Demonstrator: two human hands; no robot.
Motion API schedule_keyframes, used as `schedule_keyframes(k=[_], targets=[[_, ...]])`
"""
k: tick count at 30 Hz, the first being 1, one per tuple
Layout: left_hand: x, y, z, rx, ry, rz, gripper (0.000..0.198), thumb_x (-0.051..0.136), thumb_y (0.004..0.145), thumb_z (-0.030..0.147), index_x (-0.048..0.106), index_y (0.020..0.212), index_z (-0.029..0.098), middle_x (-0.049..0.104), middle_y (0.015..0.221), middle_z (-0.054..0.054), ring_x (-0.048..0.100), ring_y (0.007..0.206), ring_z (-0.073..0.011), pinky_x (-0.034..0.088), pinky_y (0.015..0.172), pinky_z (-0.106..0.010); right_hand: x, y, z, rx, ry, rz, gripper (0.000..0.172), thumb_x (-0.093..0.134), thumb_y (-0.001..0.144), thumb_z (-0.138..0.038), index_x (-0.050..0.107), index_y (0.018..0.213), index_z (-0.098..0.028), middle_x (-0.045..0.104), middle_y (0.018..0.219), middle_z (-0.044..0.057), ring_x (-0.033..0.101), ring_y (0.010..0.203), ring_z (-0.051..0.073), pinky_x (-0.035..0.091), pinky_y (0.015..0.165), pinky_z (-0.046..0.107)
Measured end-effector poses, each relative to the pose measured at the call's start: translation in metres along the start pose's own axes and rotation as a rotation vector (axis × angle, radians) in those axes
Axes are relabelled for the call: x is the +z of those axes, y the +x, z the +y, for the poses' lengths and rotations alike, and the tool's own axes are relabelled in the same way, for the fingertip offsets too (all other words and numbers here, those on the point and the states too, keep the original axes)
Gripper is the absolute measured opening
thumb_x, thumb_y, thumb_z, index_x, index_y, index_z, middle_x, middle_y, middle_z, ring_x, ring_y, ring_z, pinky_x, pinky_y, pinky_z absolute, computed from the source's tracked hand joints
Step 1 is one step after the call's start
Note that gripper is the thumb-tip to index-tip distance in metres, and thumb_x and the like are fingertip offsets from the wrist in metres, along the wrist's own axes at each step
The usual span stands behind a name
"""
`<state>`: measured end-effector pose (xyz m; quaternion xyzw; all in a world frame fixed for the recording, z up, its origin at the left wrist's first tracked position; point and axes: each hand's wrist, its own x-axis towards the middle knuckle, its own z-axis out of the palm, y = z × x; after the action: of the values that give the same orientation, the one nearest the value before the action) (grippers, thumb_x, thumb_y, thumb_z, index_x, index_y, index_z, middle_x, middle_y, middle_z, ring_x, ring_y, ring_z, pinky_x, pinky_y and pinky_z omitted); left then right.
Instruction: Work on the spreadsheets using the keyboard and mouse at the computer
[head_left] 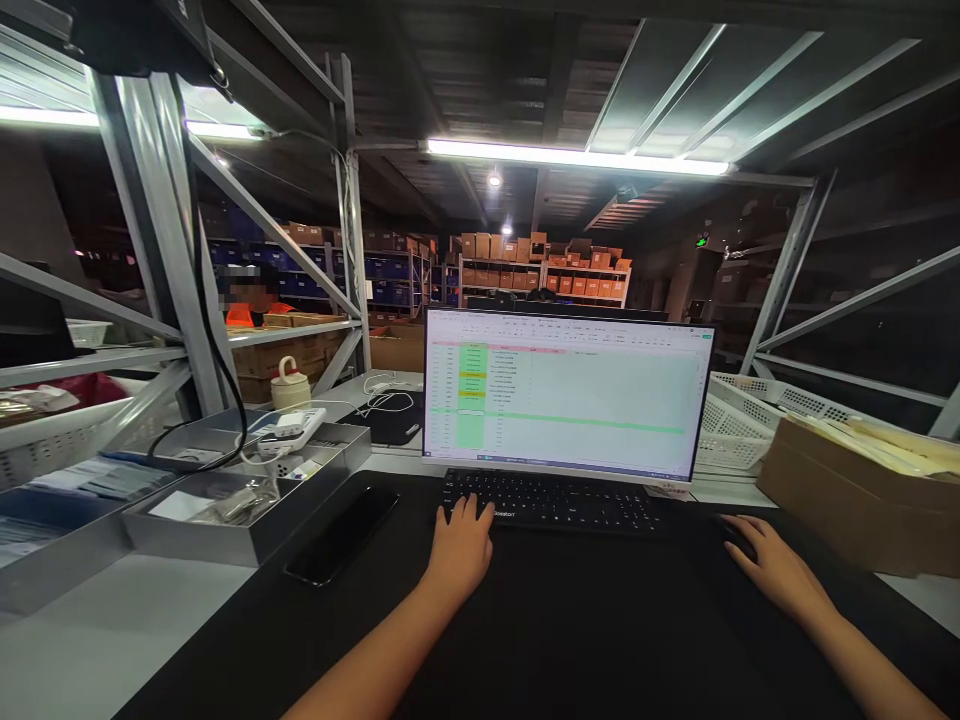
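Probably for easy typing, the keyboard (570, 502) lies directly before the monitor (577, 435); the left hand (461, 545) rests on its left keys, fingers spread, grasping nothing. The right hand (776, 565) clasps the mouse (738, 540), near the cardboard box (840, 500).

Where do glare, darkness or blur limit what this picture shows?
Head view: the central tube light glares white under a dark ceiling; head view: tiny text on the screen is unreadable; head view: the black mouse at the right hand blends into the black mat.
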<state>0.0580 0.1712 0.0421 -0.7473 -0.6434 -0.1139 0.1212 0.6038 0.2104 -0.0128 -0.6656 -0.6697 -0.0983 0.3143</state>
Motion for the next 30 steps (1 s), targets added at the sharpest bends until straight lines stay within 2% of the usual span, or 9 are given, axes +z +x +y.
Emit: schedule_keyframes(k=[12, 19, 25, 30], targets=[[-0.002, 0.001, 0.000, -0.005, -0.025, -0.002, 0.057, 0.044, 0.089, 0.014, 0.054, 0.145, 0.022, 0.051, 0.154, -0.018, 0.046, 0.143, -0.0342, 0.035, 0.117, -0.063, 0.007, 0.001, 0.009, -0.009, 0.015, 0.006, 0.054, 0.045, 0.085, -0.061, 0.067, 0.124, -0.030, 0.064, 0.127, 0.010, 0.064, 0.122, 0.029, 0.050, 0.107, 0.045], [-0.001, 0.000, 0.000, -0.002, -0.030, -0.006, 0.058, 0.045, 0.089, 0.015, 0.053, 0.146, 0.022, 0.051, 0.155, -0.018, 0.046, 0.144, -0.0349, 0.035, 0.116, -0.064, 0.013, 0.002, 0.017, -0.015, 0.028, 0.003, 0.054, 0.046, 0.085, -0.060, 0.066, 0.125, -0.030, 0.063, 0.127, 0.011, 0.064, 0.121, 0.029, 0.053, 0.104, 0.046], [0.000, 0.001, -0.001, -0.006, -0.040, -0.006, 0.059, 0.044, 0.089, 0.015, 0.052, 0.147, 0.022, 0.050, 0.155, -0.019, 0.046, 0.144, -0.0353, 0.035, 0.116, -0.064, 0.012, 0.003, 0.014, -0.010, 0.020, 0.017, 0.057, 0.045, 0.083, -0.061, 0.067, 0.123, -0.027, 0.065, 0.124, 0.013, 0.065, 0.121, 0.031, 0.051, 0.106, 0.047], [0.002, 0.000, 0.000, -0.005, -0.026, 0.001, 0.059, 0.043, 0.089, 0.016, 0.051, 0.148, 0.022, 0.050, 0.155, -0.018, 0.044, 0.145, -0.0352, 0.035, 0.117, -0.063, 0.007, 0.000, 0.009, -0.001, 0.037, 0.006, 0.055, 0.046, 0.083, -0.061, 0.066, 0.124, -0.031, 0.066, 0.124, 0.010, 0.066, 0.119, 0.030, 0.052, 0.105, 0.047]])
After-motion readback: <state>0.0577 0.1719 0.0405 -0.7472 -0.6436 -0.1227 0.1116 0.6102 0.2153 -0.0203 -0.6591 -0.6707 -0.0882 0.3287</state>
